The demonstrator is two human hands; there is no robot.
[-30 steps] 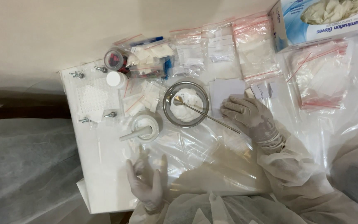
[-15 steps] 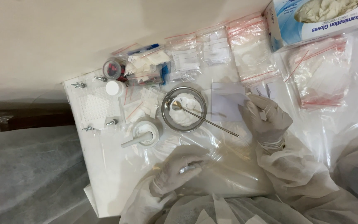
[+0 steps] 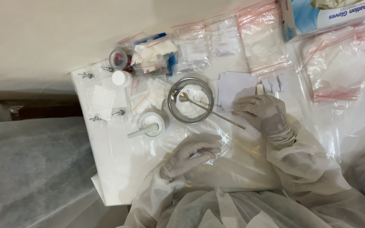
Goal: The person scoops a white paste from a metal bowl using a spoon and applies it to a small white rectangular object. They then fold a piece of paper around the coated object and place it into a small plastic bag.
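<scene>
Both of my hands wear pale gloves and white coverall sleeves. My left hand lies on a clear plastic bag with its fingertips and thumb pinched together on the film. My right hand rests palm down on white paper squares, holding nothing, next to the handle end of a long metal spoon. The spoon lies across a round metal dish that holds a white mass. Its bowl sits inside the dish.
A white mortar with pestle stands left of the dish. Behind it are a white-capped bottle, a small vial and a white perforated plate with screws. Several zip bags and a glove box line the back.
My left hand came up from the near edge onto the clear bag and closed its fingers. My right hand slid a little left over the paper squares.
</scene>
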